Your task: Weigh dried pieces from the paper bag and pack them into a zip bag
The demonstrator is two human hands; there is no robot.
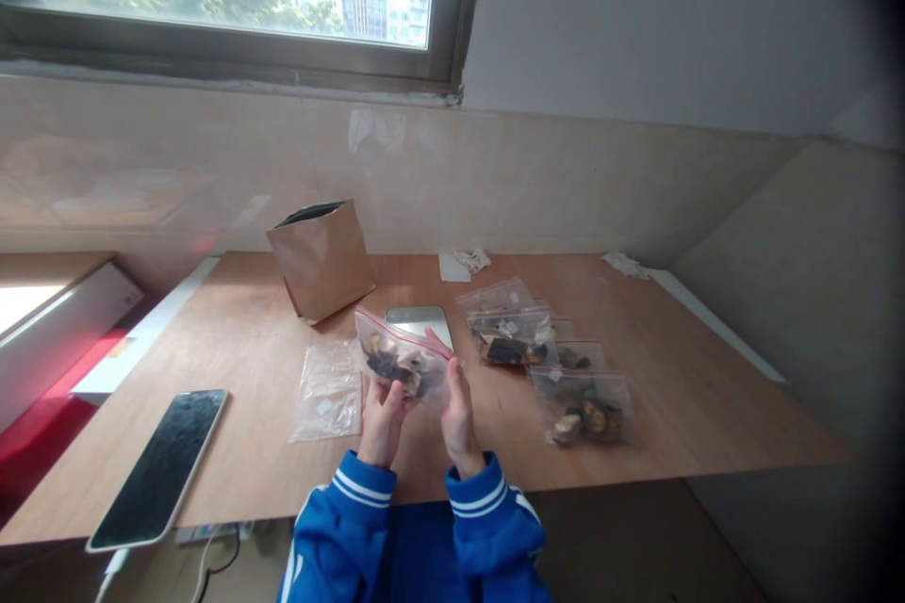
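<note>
Both hands hold a clear zip bag [400, 360] of dark pieces above the table [707, 396]: left hand [383, 415] pinches its bottom, right hand [458, 413] supports its side. Filled bags [558, 372] lie at three o'clock, a phone [162, 466] at eight o'clock.

No legible text, label, brand or number appears; the small white tags inside the zip bags [510, 337] are too blurred to read.

We are seeing the phone [159, 469] lying left of the paper bag [321, 257], filled bags [551, 367] lying right of it.
</note>
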